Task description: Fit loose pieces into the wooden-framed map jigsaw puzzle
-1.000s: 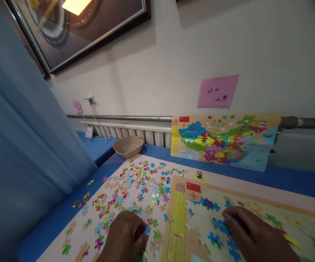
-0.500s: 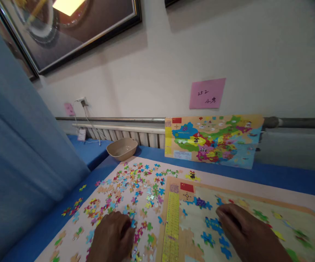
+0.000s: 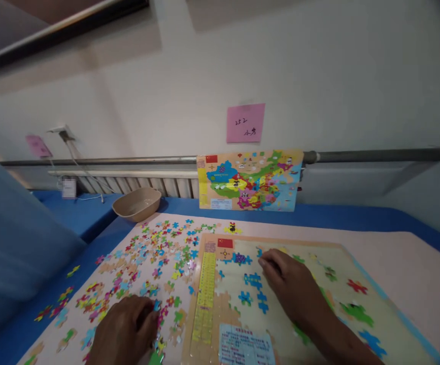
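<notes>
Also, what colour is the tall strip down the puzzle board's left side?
Yellow; the tall strip shows in the head view, the only one.

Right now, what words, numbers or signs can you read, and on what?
"252": larger pink note; the handwritten characters beneath are unclear.
Map poster: title and labels too small to read.
Puzzle board: writing on its yellow strip and pale-blue panel too blurred to read.
Smaller pink note: too blurred.
White item at left: obscured, unreadable.
</notes>
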A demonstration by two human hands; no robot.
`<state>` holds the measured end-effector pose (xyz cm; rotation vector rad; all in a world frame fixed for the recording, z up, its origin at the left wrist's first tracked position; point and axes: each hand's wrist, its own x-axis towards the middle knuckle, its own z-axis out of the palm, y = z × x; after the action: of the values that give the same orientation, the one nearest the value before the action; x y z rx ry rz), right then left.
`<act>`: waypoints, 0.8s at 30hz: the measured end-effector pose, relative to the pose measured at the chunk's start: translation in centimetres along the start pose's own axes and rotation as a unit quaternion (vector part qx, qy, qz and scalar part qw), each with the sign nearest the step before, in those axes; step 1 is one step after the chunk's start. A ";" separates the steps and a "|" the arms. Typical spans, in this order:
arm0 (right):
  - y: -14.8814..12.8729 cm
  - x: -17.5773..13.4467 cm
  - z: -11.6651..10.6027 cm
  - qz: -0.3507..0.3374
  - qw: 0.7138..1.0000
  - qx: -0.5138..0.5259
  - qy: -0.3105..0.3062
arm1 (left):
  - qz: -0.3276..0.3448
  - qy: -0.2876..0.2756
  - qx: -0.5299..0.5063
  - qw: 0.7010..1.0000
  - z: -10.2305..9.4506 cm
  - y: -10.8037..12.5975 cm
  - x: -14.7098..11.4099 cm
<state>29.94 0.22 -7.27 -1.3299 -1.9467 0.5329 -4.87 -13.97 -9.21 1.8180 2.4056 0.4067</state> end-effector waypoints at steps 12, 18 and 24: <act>0.1 0.1 0.1 -0.007 1.000 0.007 -0.001 | 0.017 -0.051 0.009 0.999 0.4 -1.0 0.4; 0.1 0.0 0.0 -0.002 1.000 0.006 -0.010 | 0.009 -0.039 0.018 0.999 0.5 -0.8 0.5; 0.2 0.1 0.0 -0.004 1.000 0.007 -0.011 | 0.030 0.018 0.007 0.999 1.2 -1.4 0.4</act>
<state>30.00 0.38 -7.37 -1.3137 -1.9612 0.5578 -6.01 -13.81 -10.67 1.9096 2.3866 0.4331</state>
